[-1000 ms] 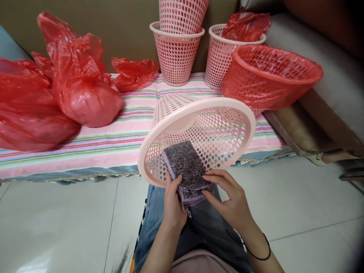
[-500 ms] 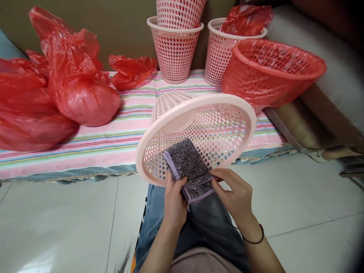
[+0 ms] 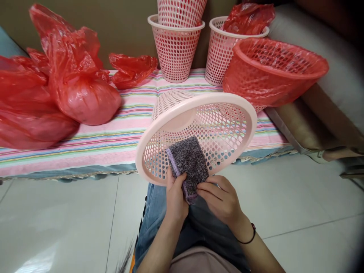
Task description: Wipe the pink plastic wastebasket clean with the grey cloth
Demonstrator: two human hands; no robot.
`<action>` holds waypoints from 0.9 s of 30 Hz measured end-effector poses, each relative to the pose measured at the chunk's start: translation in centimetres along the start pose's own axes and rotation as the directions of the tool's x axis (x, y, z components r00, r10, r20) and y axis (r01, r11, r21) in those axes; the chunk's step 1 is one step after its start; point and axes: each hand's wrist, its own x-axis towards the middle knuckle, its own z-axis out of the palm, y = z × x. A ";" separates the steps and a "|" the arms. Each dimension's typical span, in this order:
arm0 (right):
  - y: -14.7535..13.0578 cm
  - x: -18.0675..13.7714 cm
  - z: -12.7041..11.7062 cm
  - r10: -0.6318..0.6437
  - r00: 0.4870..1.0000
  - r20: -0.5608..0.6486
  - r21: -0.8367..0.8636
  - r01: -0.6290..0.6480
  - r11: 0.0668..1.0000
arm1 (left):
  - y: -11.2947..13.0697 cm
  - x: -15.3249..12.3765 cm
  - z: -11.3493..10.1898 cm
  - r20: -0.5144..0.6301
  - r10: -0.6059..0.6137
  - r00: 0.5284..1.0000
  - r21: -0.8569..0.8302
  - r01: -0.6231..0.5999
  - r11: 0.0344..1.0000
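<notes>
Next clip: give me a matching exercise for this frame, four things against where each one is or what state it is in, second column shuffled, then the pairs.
Things:
1. folded grey cloth
2. pink basket
3. tied red bag
4. red-lined basket

States:
A. lying on the striped cover at left
B. held by left hand and right hand
C. tipped on its side at right
D. mouth tilted toward the camera, cloth on its rim

Pairs: 1-B, 2-D, 3-A, 4-C

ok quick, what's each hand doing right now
Left hand: closed on the left edge of the grey cloth, which lies over the rim of the pink basket.
Right hand: closed, pinching the cloth's near right corner.
</notes>
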 end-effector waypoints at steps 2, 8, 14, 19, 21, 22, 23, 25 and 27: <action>-0.2 -0.1 0.5 0.086 0.996 0.025 0.022 -0.087 0.996 | -0.1 0.0 -0.1 -0.010 0.004 1.000 -0.016 -0.004 1.000; -0.3 -0.7 1.4 0.148 0.987 -0.059 -0.043 -0.151 0.988 | -0.5 -0.1 -0.2 0.061 -0.027 0.998 -0.033 0.029 0.999; -0.5 -0.4 1.4 0.128 0.989 -0.069 0.069 -0.123 0.990 | -1.2 -0.1 -0.2 0.025 -0.018 1.000 -0.066 0.020 0.998; -0.7 0.2 0.5 0.332 0.943 0.034 0.425 -0.314 0.849 | -1.2 0.0 -0.3 0.030 -0.011 0.999 -0.042 0.012 0.999; -0.6 0.5 0.5 0.468 0.882 0.063 0.475 -0.439 0.763 | -1.2 -0.1 -0.2 0.065 -0.004 0.998 -0.028 0.006 1.000; -0.5 0.6 0.7 0.518 0.851 0.085 0.450 -0.496 0.742 | -1.2 -0.1 -0.2 0.075 -0.013 0.997 -0.024 0.014 1.000; -0.4 0.7 0.9 0.545 0.829 0.122 0.405 -0.543 0.736 | -1.2 -0.2 -0.1 0.077 -0.030 0.997 -0.026 0.032 0.999; -0.2 0.9 1.6 0.547 0.806 0.224 0.314 -0.591 0.743 | -1.0 -0.4 0.1 0.089 -0.078 0.993 -0.065 0.084 0.994; 0.0 0.9 2.2 0.525 0.788 0.322 0.271 -0.608 0.746 | -0.8 -0.5 0.3 0.138 -0.123 0.983 -0.121 0.140 0.983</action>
